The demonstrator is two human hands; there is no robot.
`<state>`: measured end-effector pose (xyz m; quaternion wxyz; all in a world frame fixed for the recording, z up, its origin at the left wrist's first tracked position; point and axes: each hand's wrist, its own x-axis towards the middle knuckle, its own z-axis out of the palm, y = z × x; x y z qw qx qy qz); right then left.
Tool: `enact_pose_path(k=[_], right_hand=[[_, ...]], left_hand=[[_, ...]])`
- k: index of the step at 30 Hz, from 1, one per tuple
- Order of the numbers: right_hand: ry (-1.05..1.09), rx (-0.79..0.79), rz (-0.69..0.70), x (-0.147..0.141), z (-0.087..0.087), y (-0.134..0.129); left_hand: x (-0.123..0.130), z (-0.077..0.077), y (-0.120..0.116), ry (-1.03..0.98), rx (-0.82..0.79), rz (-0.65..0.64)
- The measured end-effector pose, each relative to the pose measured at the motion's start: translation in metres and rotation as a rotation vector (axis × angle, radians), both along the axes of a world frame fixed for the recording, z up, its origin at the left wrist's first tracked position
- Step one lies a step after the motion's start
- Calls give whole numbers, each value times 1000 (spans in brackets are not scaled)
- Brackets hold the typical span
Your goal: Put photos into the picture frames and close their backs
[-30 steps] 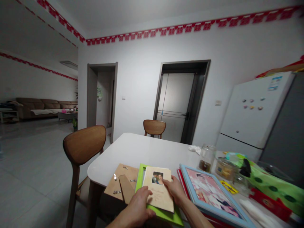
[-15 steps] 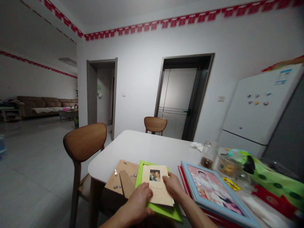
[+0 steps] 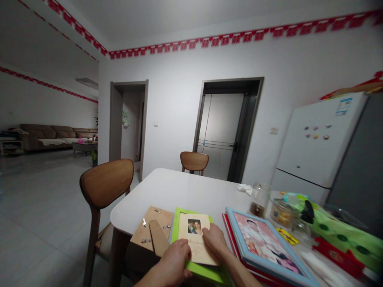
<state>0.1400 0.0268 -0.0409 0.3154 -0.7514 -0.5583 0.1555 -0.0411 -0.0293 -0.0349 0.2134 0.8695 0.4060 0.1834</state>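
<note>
A cream card [image 3: 196, 248] with a small photo of two people near its top lies within a lime-green picture frame [image 3: 177, 224] at the table's near edge. My left hand [image 3: 177, 257] is curled at the frame's lower left, its fingertips by the card's left edge. On the other side, my right hand [image 3: 216, 241] has its fingers bent in and its thumb pressed on the card's right edge. The undersides of both hands are hidden. Left of the frame rests a brown backing board [image 3: 149, 228] with metal clips and a stand leg.
A blue-framed picture [image 3: 260, 239] lies over a red item to the right. Beyond it stand a glass jar [image 3: 260, 199], a clear container [image 3: 283, 213] and a green bag [image 3: 335, 229]. Wooden chairs [image 3: 109, 183] [image 3: 194, 161] flank the white table [image 3: 179, 185].
The card sits flatter and more squarely within the green frame. My right hand has shifted inward over its right edge. The whole view has tilted slightly upward.
</note>
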Motion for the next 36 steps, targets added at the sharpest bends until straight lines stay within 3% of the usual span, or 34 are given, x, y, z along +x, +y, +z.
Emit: enact_pose_path(k=[5, 15, 26, 36], right_hand=[[-57, -9, 9, 0, 2, 1], [-125, -49, -1, 2, -2, 2], [-183, -57, 55, 5, 3, 7], [-296, 0, -20, 0, -7, -11]], left_hand=[[2, 4, -3, 49, -10, 11], [-1, -1, -2, -26, 49, -35], [3, 11, -6, 35, 23, -76], [4, 8, -3, 65, 85, -71]])
